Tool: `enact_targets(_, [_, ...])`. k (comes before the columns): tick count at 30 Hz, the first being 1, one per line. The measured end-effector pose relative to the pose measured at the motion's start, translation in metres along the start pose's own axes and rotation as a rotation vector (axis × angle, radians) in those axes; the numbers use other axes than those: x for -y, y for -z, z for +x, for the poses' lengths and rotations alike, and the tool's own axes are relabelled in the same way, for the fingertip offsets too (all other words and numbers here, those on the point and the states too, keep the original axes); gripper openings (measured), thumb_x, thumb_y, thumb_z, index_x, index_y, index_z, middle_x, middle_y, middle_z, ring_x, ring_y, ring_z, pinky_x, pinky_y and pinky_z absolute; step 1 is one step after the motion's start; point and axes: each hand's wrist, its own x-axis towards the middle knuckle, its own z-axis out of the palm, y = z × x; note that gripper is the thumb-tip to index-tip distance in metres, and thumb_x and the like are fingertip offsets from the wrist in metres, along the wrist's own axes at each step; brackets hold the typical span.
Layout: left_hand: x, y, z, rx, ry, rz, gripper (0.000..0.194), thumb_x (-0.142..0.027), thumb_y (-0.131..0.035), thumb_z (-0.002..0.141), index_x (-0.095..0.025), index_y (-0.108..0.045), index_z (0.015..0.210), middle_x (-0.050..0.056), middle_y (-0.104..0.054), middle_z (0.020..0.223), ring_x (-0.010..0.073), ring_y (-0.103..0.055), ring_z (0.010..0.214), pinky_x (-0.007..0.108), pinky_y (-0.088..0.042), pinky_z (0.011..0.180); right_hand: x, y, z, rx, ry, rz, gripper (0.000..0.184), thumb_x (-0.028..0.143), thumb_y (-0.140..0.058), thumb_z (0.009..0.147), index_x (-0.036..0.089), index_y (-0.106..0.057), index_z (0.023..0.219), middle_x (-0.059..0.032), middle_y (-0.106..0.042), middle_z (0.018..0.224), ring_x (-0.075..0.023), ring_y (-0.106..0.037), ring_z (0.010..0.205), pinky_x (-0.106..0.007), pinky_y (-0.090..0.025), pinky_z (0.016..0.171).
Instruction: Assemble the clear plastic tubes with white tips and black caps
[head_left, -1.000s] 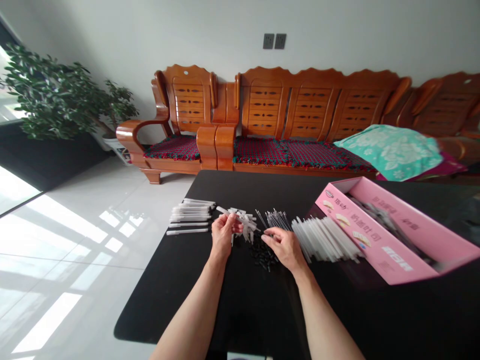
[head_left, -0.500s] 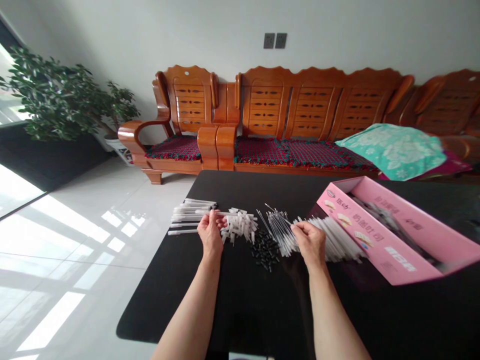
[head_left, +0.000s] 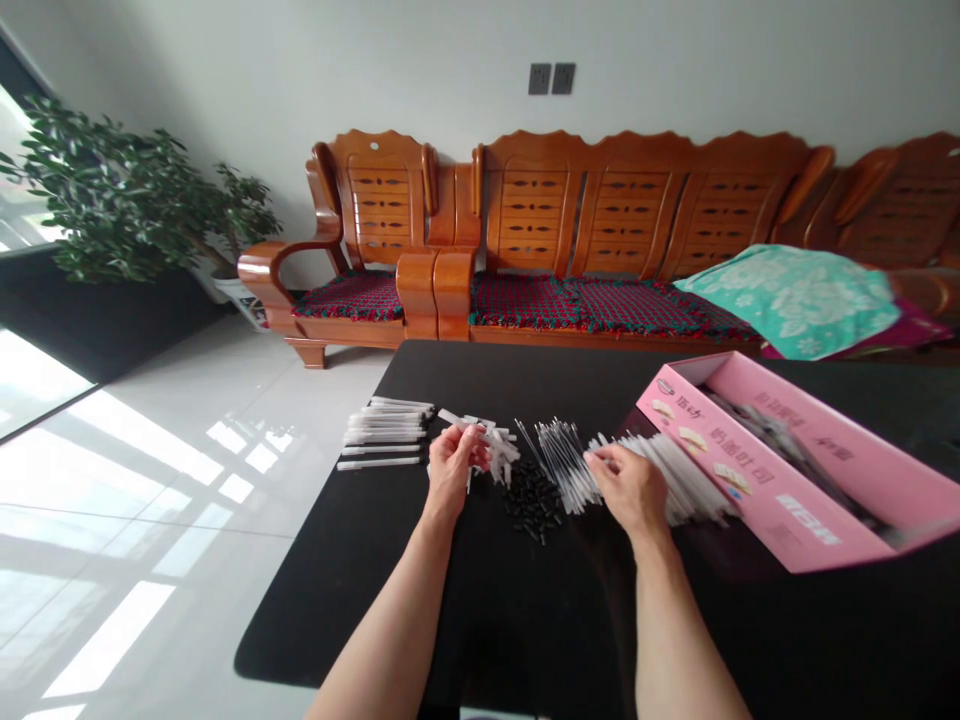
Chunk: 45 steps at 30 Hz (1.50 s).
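Note:
My left hand (head_left: 452, 468) hovers in front of a heap of white plastic pen parts (head_left: 499, 445), its fingers pinched on a long white piece. My right hand (head_left: 630, 490) sits at the near end of a pile of clear plastic tubes (head_left: 679, 475), its fingertips against a bundle of thin pen refills (head_left: 562, 465). Between my hands lies a small heap of black pen parts (head_left: 531, 503). A neat row of white pens (head_left: 385, 430) lies to the left of my left hand, untouched.
Everything lies on a black table (head_left: 480, 620). An open pink cardboard box (head_left: 772, 480) stands at its right side, holding grey items. Beyond the table are a wooden sofa (head_left: 622, 230) with a teal cloth (head_left: 787, 300), and a potted plant (head_left: 127, 200) on the tiled floor.
My left hand has moved from the row of white pens back over the heap of white parts. My right hand has shifted slightly right, and the view has turned a little.

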Motion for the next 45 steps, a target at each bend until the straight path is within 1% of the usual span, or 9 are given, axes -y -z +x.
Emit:
enact_targets(4, [-0.002, -0.012, -0.011, 0.219, 0.052, 0.026, 0.037, -0.051, -0.07, 0.082, -0.014, -0.071, 0.09, 0.003, -0.064, 0.062, 0.014, -0.06, 0.051, 0.024, -0.051, 0.049, 0.033, -0.02, -0.015, 0.191, 0.123, 0.491, 0.035, 0.049, -0.054, 0.092, 0.019, -0.071, 0.093, -0.0057, -0.071, 0.074, -0.0208, -0.065, 0.069, -0.028, -0.045, 0.061])
enact_targets(8, [-0.003, -0.017, -0.016, 0.341, 0.096, 0.091, 0.038, -0.049, -0.071, 0.083, -0.012, -0.073, 0.093, 0.002, -0.061, 0.058, 0.0111, -0.055, 0.047, 0.021, -0.046, 0.046, 0.057, -0.031, -0.025, 0.422, 0.129, 0.68, 0.033, 0.047, -0.055, 0.094, 0.018, -0.071, 0.091, -0.0012, -0.064, 0.064, -0.0154, -0.057, 0.058, -0.025, -0.041, 0.055])
enact_targets(12, [-0.002, -0.009, -0.009, 0.256, 0.091, -0.017, 0.041, -0.047, -0.072, 0.083, -0.013, -0.071, 0.107, -0.002, -0.058, 0.06, 0.0085, -0.052, 0.05, 0.019, -0.044, 0.048, 0.06, -0.029, -0.026, 0.548, 0.024, 0.823, 0.032, 0.045, -0.061, 0.089, 0.016, -0.068, 0.077, 0.0014, -0.057, 0.055, -0.0109, -0.049, 0.049, -0.023, -0.036, 0.049])
enact_targets(15, [-0.001, -0.003, -0.003, 0.188, 0.105, -0.094, 0.037, -0.046, -0.073, 0.083, -0.013, -0.073, 0.1, -0.001, -0.059, 0.062, 0.0078, -0.053, 0.052, 0.018, -0.044, 0.05, 0.059, -0.029, -0.026, 0.605, -0.066, 0.886, 0.032, 0.047, -0.064, 0.086, 0.015, -0.068, 0.08, 0.0004, -0.061, 0.055, -0.0095, -0.047, 0.046, -0.021, -0.032, 0.044])
enact_targets(21, [0.001, -0.006, -0.005, 0.249, 0.122, -0.105, 0.033, -0.042, -0.074, 0.082, -0.012, -0.075, 0.095, 0.003, -0.065, 0.068, 0.0108, -0.059, 0.059, 0.02, -0.047, 0.055, 0.056, -0.034, -0.028, 0.71, -0.059, 0.903, 0.043, 0.052, -0.054, 0.092, 0.013, -0.068, 0.085, 0.005, -0.047, 0.043, -0.0069, -0.031, 0.036, -0.022, -0.019, 0.04])
enact_targets(26, [0.003, -0.009, -0.006, 0.155, 0.141, -0.088, 0.035, -0.043, -0.077, 0.078, -0.011, -0.075, 0.089, 0.003, -0.066, 0.063, 0.0101, -0.058, 0.054, 0.021, -0.048, 0.055, 0.058, -0.034, -0.028, 0.635, 0.063, 0.781, 0.04, 0.048, -0.05, 0.095, 0.014, -0.065, 0.078, 0.007, -0.035, 0.048, -0.0081, -0.028, 0.044, -0.024, -0.018, 0.045])
enact_targets(32, [0.006, -0.007, -0.002, 0.067, 0.171, -0.11, 0.037, -0.044, -0.081, 0.072, -0.01, -0.075, 0.085, 0.002, -0.065, 0.059, 0.0088, -0.056, 0.05, 0.02, -0.046, 0.053, 0.071, -0.037, -0.032, 0.28, 0.362, 0.297, 0.039, 0.037, -0.047, 0.096, 0.017, -0.054, 0.063, 0.0012, -0.042, 0.056, -0.011, -0.035, 0.054, -0.029, -0.021, 0.057])
enact_targets(40, [0.0, -0.008, -0.003, 0.141, 0.122, -0.135, 0.035, -0.043, -0.079, 0.074, -0.011, -0.076, 0.086, 0.002, -0.065, 0.061, 0.0092, -0.056, 0.052, 0.021, -0.046, 0.055, 0.063, -0.037, -0.03, 0.634, 0.069, 0.738, 0.044, 0.049, -0.04, 0.098, 0.014, -0.066, 0.089, 0.0073, -0.032, 0.048, -0.0106, -0.026, 0.043, -0.025, -0.02, 0.046])
enact_targets(45, [0.004, -0.009, -0.004, 0.013, 0.13, -0.1, 0.034, -0.042, -0.081, 0.072, -0.011, -0.076, 0.083, 0.002, -0.064, 0.058, 0.0084, -0.055, 0.05, 0.019, -0.045, 0.053, 0.07, -0.036, -0.033, 0.27, 0.444, 0.267, 0.037, 0.033, -0.043, 0.098, 0.016, -0.059, 0.069, 0.0003, -0.045, 0.056, -0.0117, -0.038, 0.053, -0.028, -0.024, 0.056])
